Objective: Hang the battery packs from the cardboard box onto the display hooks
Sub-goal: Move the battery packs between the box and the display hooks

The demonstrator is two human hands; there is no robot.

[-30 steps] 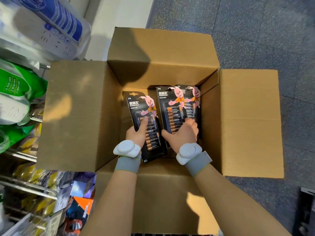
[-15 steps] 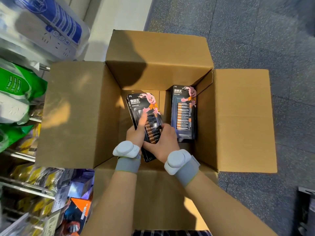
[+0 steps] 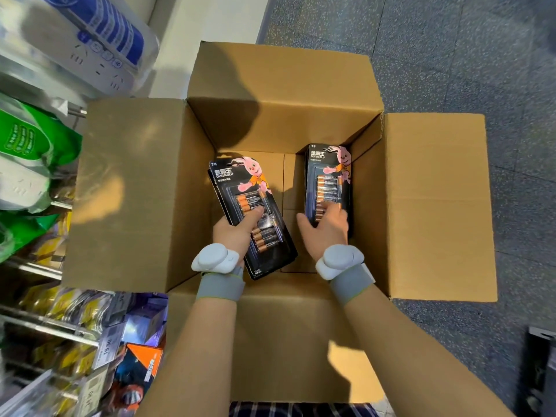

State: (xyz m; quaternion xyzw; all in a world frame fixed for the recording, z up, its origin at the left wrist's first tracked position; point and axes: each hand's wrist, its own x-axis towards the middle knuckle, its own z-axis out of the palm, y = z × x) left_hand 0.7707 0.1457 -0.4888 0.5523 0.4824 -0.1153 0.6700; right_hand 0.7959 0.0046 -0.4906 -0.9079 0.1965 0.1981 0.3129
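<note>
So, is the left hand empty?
No, the left hand grips a battery pack inside the cardboard box, thumb pressed across its front.

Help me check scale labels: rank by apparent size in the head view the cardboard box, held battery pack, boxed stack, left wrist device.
1. cardboard box
2. held battery pack and boxed stack: look alike; the stack lies deeper, so unranked
3. left wrist device

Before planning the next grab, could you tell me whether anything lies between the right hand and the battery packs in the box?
Nothing visible does: the right hand has fingers on the stack of battery packs against the wall of the cardboard box. The left hand holds other packs aside.
</note>
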